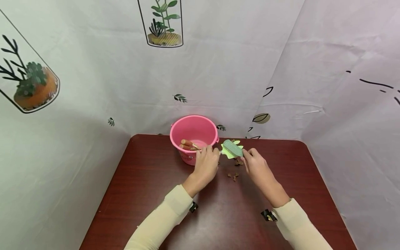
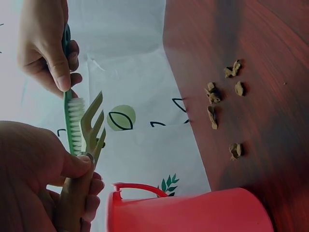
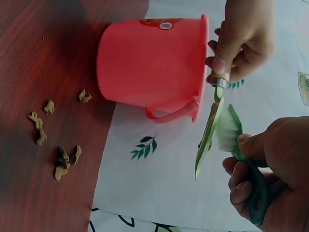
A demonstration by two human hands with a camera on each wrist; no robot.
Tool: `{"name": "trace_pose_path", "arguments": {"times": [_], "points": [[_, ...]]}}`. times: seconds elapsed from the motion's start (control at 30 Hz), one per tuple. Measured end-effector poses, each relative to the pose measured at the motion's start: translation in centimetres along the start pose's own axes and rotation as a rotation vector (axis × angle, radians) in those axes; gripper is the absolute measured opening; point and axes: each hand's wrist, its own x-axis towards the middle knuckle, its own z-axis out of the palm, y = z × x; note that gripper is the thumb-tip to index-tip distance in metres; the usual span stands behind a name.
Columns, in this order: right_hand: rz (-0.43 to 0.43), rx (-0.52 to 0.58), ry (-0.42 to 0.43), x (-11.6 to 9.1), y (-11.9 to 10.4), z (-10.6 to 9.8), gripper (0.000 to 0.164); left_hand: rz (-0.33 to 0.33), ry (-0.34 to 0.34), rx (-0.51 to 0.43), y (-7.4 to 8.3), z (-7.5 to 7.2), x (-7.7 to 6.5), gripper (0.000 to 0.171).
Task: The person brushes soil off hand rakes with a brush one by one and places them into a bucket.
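Observation:
My left hand (image 1: 207, 163) grips the wooden handle of a small garden hand fork (image 2: 91, 130) with light green prongs, held up above the table next to the bucket. In my right hand (image 1: 258, 168) is a green scrubbing brush (image 1: 232, 148) with white bristles, gripped by its dark green handle. The bristles face the prongs, close against them in the left wrist view. Behind my left hand stands a pink bucket (image 1: 194, 122) with tools with wooden handles (image 1: 186, 142) inside; their lower ends are partly hidden.
Several brown dirt-like clumps (image 3: 63, 162) lie scattered on the dark red-brown table (image 1: 150, 173) below the hands and right of the bucket. A white cloth backdrop (image 1: 218, 69) with plant prints rises behind the table's far edge and along both sides.

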Motion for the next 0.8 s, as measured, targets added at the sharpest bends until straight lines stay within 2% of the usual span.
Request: {"name": "trace_pose_path", "arguments": {"times": [0.33, 0.6, 0.8], "points": [[0.025, -0.023, 0.003, -0.3, 1.2, -0.2, 0.030, 0.008, -0.027, -0.008, -0.3, -0.1, -0.3, 0.012], [0.047, -0.049, 0.032, -0.7, 2.7, 0.0, 0.029, 0.025, -0.010, -0.020, -0.3, 0.1, -0.5, 0.008], [0.061, -0.042, 0.052, -0.9, 3.6, 0.1, 0.029, 0.024, -0.047, -0.022, -0.3, 0.0, -0.7, 0.011]]}}
